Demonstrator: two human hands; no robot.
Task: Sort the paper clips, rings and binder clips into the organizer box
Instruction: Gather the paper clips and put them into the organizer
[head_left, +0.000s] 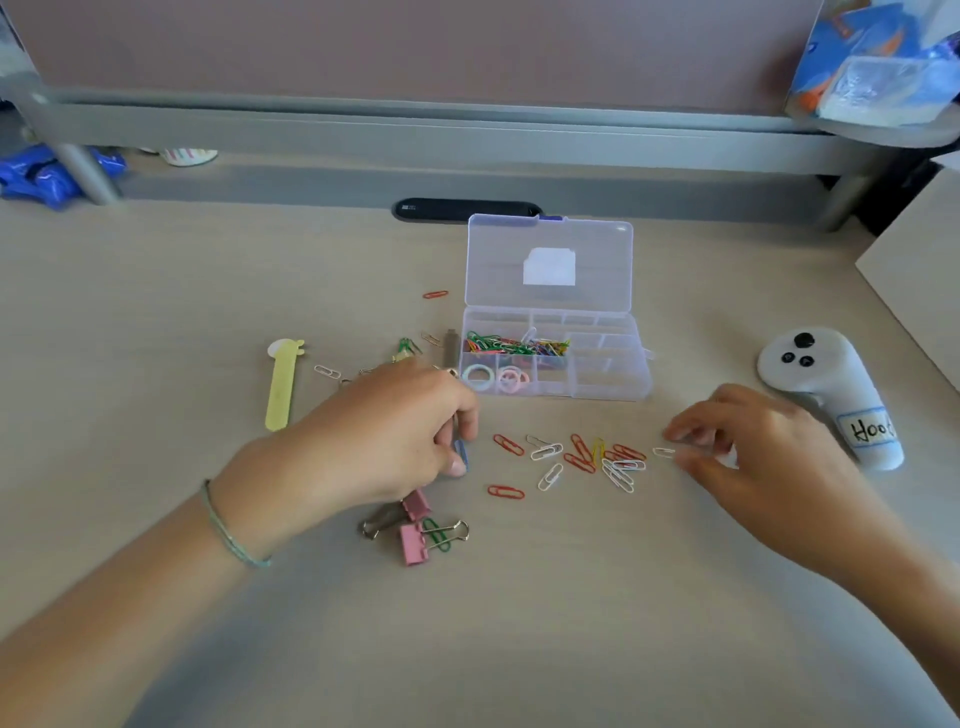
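Note:
The clear organizer box (610, 387) stands open at the table's middle, lid up. One back compartment holds many coloured paper clips (511, 345); a front one holds pastel rings (496, 378). My left hand (387, 434) pinches a blue paper clip (461, 453) against the table. My right hand (748, 447) pinches a white paper clip (664, 452) at the right end of a scatter of red, white and yellow clips (587, 460). Two pink binder clips (414, 525) and a green clip lie just below my left hand.
A yellow giraffe-shaped stick (280, 384) lies at the left, with several loose clips (327, 371) beside it. A white controller (831, 392) with a label lies at the right. A red clip (435, 294) sits left of the lid. A grey rail runs along the back.

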